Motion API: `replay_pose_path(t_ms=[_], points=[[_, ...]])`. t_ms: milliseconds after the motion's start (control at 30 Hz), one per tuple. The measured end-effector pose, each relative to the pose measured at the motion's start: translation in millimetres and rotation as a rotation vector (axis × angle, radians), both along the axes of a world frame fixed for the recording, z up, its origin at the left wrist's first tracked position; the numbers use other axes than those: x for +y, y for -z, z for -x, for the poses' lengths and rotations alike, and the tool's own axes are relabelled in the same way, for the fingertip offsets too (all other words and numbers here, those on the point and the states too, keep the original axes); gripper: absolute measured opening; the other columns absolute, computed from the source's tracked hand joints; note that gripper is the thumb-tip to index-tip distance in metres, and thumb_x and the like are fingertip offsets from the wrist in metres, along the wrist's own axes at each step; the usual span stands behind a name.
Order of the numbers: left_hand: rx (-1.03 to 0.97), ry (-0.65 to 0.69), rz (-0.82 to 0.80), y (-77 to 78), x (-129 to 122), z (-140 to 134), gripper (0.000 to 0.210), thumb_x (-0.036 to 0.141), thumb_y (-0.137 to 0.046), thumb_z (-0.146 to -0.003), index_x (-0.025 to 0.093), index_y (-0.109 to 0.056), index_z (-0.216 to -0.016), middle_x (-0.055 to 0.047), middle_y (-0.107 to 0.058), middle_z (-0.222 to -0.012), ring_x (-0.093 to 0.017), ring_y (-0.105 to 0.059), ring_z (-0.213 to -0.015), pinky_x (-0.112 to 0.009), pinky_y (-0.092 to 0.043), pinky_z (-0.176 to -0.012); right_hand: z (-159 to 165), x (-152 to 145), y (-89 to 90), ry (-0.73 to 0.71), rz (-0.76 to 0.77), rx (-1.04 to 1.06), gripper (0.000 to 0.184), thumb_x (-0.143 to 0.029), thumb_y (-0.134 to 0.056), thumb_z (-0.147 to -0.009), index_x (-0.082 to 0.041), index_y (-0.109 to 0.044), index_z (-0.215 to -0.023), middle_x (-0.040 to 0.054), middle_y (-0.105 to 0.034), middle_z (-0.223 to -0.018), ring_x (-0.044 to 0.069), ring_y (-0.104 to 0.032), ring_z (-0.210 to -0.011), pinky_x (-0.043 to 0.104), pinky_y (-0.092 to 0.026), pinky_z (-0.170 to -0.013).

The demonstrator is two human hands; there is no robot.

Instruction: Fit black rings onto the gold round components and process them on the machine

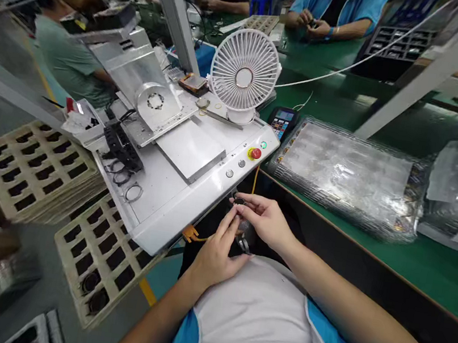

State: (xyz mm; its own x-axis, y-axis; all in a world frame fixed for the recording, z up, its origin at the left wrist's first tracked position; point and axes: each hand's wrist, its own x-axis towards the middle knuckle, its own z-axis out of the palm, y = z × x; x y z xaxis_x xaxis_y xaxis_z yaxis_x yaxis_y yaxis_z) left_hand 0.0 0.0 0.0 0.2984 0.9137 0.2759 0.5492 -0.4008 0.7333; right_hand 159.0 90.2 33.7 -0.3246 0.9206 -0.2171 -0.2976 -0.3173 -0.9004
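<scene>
In front of my lap, my left hand (217, 250) and my right hand (268, 220) meet with their fingertips closed together. Between them is a small black round part (240, 201), which looks like a watch case; the fingers cover much of it. Just below the fingertips, a dark piece with a shiny curved edge (243, 243) shows near my lap, too partly hidden to name. Both hands are beside the front edge of the white machine (170, 217).
The machine bears a white fan (245, 71), a red stop button (256, 153) and a flat plate (191, 149). Slotted trays (62, 235) stand low at the left. Clear plastic trays (345, 171) lie stacked on the green bench (334, 98). A co-worker's hands (315, 27) are across it.
</scene>
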Motion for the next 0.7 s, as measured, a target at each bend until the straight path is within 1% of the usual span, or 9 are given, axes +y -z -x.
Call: replay_pose_path(t_ms=[67, 133, 233, 300, 333, 433, 533, 633, 700], points=[[-0.092, 0.095, 0.001, -4.0, 3, 0, 0.105, 0.022, -0.083, -0.084, 0.036, -0.021, -0.167, -0.02, -0.026, -0.173, -0.031, -0.076, -0.116, -0.046, -0.065, -0.1, -10, 5, -0.8, -0.043, -0.001, 0.002, 0.049, -0.041, -0.091, -0.07, -0.016, -0.079, -0.111, 0.0075, -0.079, -0.091, 0.014, -0.068, -0.067, 0.026, -0.056, -0.065], [-0.213, 0.14, 0.01, -6.8, 4, -1, 0.099, 0.023, -0.086, -0.081, 0.035, -0.032, -0.164, -0.02, -0.026, -0.173, -0.03, -0.077, -0.113, -0.042, -0.066, -0.096, -18, 7, -3.0, -0.085, -0.007, -0.01, 0.051, -0.045, -0.09, -0.073, -0.015, -0.078, -0.113, 0.0059, -0.077, -0.081, 0.014, -0.065, -0.06, 0.026, -0.055, -0.059], [-0.456, 0.105, 0.038, -8.0, 6, -2, 0.085, 0.026, -0.091, -0.077, 0.03, -0.05, -0.152, -0.024, -0.019, -0.174, -0.03, -0.079, -0.107, -0.039, -0.068, -0.089, -25, 7, -8.9, -0.149, -0.029, -0.051, 0.048, -0.048, -0.088, -0.075, -0.014, -0.075, -0.106, 0.0033, -0.073, -0.071, 0.014, -0.064, -0.056, 0.026, -0.054, -0.056], [-0.555, 0.065, 0.065, -8.1, 6, -2, 0.077, 0.027, -0.091, -0.077, 0.026, -0.055, -0.145, -0.027, -0.016, -0.174, -0.03, -0.079, -0.106, -0.039, -0.068, -0.088, -27, 6, -12.9, -0.174, -0.033, -0.093, 0.043, -0.047, -0.088, -0.075, -0.014, -0.072, -0.098, 0.0026, -0.071, -0.07, 0.014, -0.065, -0.058, 0.026, -0.055, -0.056], [-0.568, 0.06, 0.072, -8.4, 7, -2, 0.076, 0.027, -0.091, -0.076, 0.024, -0.056, -0.143, -0.028, -0.017, -0.173, -0.03, -0.079, -0.106, -0.039, -0.068, -0.088, -28, 6, -14.6, -0.184, -0.031, -0.112, 0.042, -0.047, -0.088, -0.075, -0.015, -0.071, -0.095, 0.0022, -0.071, -0.07, 0.014, -0.065, -0.058, 0.026, -0.055, -0.056], [-0.482, 0.104, 0.033, -10.6, 8, 1, 0.076, 0.026, -0.092, -0.075, 0.022, -0.057, -0.141, -0.029, -0.027, -0.17, -0.029, -0.079, -0.105, -0.039, -0.067, -0.09, -31, 6, -18.3, -0.222, -0.017, -0.144, 0.04, -0.046, -0.088, -0.075, -0.015, -0.069, -0.092, 0.0006, -0.069, -0.066, 0.013, -0.064, -0.057, 0.025, -0.054, -0.057], [-0.291, 0.146, -0.062, -13.5, 10, 4, 0.074, 0.025, -0.089, -0.077, 0.023, -0.056, -0.143, -0.025, -0.039, -0.166, -0.027, -0.079, -0.107, -0.039, -0.067, -0.092, -35, 7, -21.1, -0.263, -0.003, -0.112, 0.044, -0.047, -0.091, -0.072, -0.014, -0.069, -0.09, 0.0018, -0.071, -0.068, 0.013, -0.065, -0.059, 0.025, -0.055, -0.059], [-0.108, 0.155, -0.109, -13.6, 11, 4, 0.075, 0.026, -0.087, -0.079, 0.024, -0.052, -0.146, -0.024, -0.043, -0.164, -0.033, -0.072, -0.123, -0.043, -0.065, -0.098, -37, 6, -22.0, -0.282, 0.019, -0.065, 0.049, -0.049, -0.095, -0.067, -0.012, -0.071, -0.09, 0.0035, -0.073, -0.072, 0.013, -0.066, -0.061, 0.025, -0.055, -0.061], [-0.092, 0.173, -0.085, -11.7, 11, 2, 0.08, 0.024, -0.087, -0.079, 0.025, -0.048, -0.149, -0.024, -0.043, -0.164, -0.034, -0.071, -0.126, -0.044, -0.064, -0.1, -37, 5, -20.9, -0.245, 0.043, -0.054, 0.052, -0.052, -0.096, -0.066, -0.012, -0.071, -0.088, 0.0033, -0.072, -0.07, 0.012, -0.065, -0.059, 0.023, -0.055, -0.059]])
